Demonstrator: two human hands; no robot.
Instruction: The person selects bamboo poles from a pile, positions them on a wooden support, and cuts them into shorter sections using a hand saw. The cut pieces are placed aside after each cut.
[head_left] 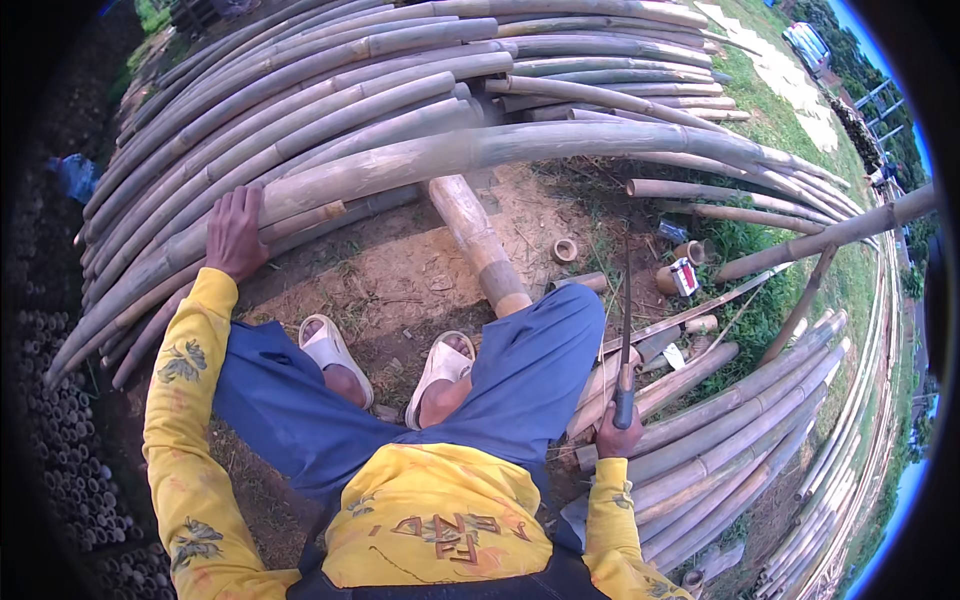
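Note:
My left hand (236, 233) is closed over the top of a long, thick bamboo pole (380, 172), toward its left end. The pole runs across in front of me, and its middle lies over a shorter bamboo piece (470, 230) pointing toward my knee. To the right of my knee, my right hand (619, 436) grips the dark handle of a long, narrow-bladed tool (627, 310). Its thin blade stands out away from me, apart from the pole. Whether it has saw teeth or a plain edge, I cannot tell.
Stacked bamboo poles (330, 70) fill the far side. More cut poles (740, 420) lie at my right, and an upright stick (800, 300) slants there. A bamboo ring (565, 250) and a small red-and-white packet (684, 277) are ahead. Many short bamboo pieces (70, 440) are piled left.

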